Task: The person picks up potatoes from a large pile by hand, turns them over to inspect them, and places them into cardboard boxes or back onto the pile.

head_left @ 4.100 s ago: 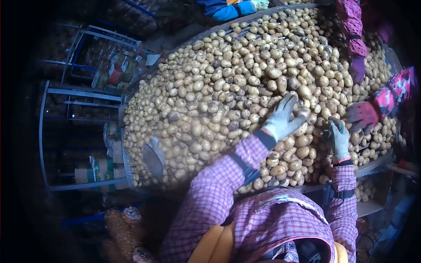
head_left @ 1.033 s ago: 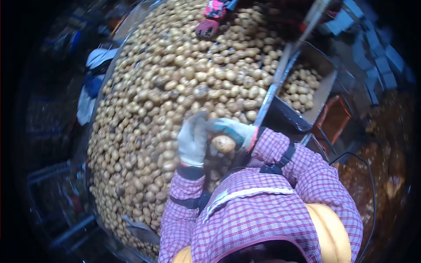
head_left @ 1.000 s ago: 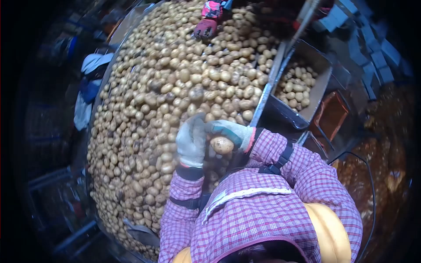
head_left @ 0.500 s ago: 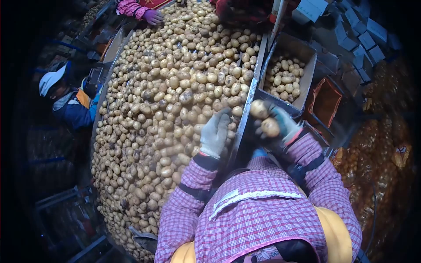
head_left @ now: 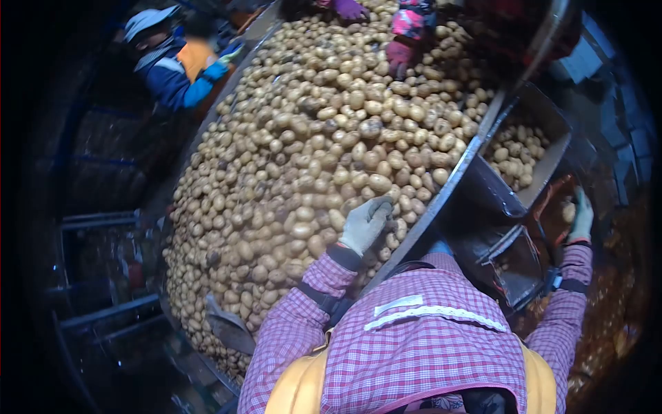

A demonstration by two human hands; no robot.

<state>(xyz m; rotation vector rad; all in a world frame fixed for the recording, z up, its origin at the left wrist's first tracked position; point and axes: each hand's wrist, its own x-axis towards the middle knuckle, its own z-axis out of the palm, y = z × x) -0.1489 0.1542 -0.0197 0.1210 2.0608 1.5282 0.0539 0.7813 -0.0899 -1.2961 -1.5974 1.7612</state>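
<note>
My left hand (head_left: 365, 226), in a white glove with grey fingers, rests low over the heap of potatoes (head_left: 303, 186) near the metal rim. Its fingers are curled in, and whatever they may hold is hidden. Out to the far right, my right hand (head_left: 583, 217), also gloved, has a pale potato (head_left: 568, 211) at its fingers. It is over the box with the orange-red lining (head_left: 552, 200). Left of it, a cardboard box (head_left: 552, 162) holds several potatoes.
The metal table rim (head_left: 441, 196) separates the heap from the boxes. A smaller open box (head_left: 514, 265) stands close to my right side. Across the heap, a co-worker's pink-gloved hand (head_left: 400, 56) and a purple-gloved hand (head_left: 350, 9) reach in. A person in a cap (head_left: 172, 65) stands left.
My right hand has moved right and down, from beside the potato box to the orange-lined box; two potatoes showed in it before, one now. The view has turned, shifting the heap rightward.
</note>
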